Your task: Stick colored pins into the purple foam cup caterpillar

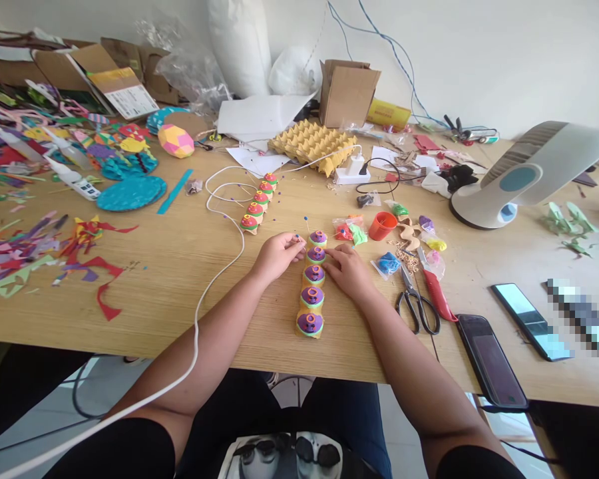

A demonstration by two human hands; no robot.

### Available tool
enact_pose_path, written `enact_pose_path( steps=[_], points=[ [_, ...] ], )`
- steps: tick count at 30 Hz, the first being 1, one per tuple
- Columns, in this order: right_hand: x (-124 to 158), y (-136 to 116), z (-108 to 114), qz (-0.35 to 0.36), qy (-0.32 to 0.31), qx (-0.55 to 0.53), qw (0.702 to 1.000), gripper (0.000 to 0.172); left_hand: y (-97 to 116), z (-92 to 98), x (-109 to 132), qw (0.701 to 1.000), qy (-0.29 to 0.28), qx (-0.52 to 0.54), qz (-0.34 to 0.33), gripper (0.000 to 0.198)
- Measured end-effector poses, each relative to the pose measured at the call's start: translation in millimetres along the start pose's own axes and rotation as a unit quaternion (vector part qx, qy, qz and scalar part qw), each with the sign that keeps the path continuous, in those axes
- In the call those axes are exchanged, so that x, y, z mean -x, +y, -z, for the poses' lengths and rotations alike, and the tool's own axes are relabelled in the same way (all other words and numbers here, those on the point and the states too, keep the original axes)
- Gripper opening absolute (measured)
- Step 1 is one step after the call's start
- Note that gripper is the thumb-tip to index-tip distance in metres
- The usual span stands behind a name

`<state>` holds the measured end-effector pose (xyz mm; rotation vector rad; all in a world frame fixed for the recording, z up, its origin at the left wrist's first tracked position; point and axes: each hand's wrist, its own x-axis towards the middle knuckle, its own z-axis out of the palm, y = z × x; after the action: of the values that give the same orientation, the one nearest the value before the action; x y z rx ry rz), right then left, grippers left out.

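Note:
A row of several yellow egg-carton cups with purple tops (313, 285) lies on the wooden table (180, 266) in front of me, like a caterpillar. My left hand (278, 253) rests at its far left side, fingers pinched at the second cup, holding something too small to name. My right hand (346, 268) lies against the right side of the same cups, fingers curled on them. A blue-headed pin (306, 219) stands just beyond the far cup. A second cup row with red and green tops (259, 203) lies further back.
Scissors (416, 301) and a red-handled cutter (435, 289) lie right of my hand, with an orange cup (382, 225) and small bags of beads. Two phones (490, 359) sit near the front edge. A white cable (214, 266), a fan (529, 173), an egg tray (312, 142) and paper scraps surround them.

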<state>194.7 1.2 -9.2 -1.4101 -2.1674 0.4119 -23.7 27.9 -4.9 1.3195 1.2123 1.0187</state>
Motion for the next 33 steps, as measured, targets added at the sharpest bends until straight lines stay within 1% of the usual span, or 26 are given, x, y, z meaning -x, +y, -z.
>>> enact_pose_path(
  steps=[11,18,33],
  points=[
    [-0.1,-2.3,1.7,-0.002,-0.007,0.006,1.0,0.034,-3.3,-1.7,0.3,1.0,-0.004,-0.011,0.003,0.038],
    [0.1,-2.0,1.4,-0.002,-0.003,0.005,1.0,0.033,0.3,-1.0,0.0,1.0,0.005,-0.007,0.005,0.034],
    [0.0,-2.3,1.2,-0.004,-0.004,0.006,1.0,0.034,1.5,-1.2,2.0,1.0,-0.004,-0.024,-0.01,0.033]
  ],
)
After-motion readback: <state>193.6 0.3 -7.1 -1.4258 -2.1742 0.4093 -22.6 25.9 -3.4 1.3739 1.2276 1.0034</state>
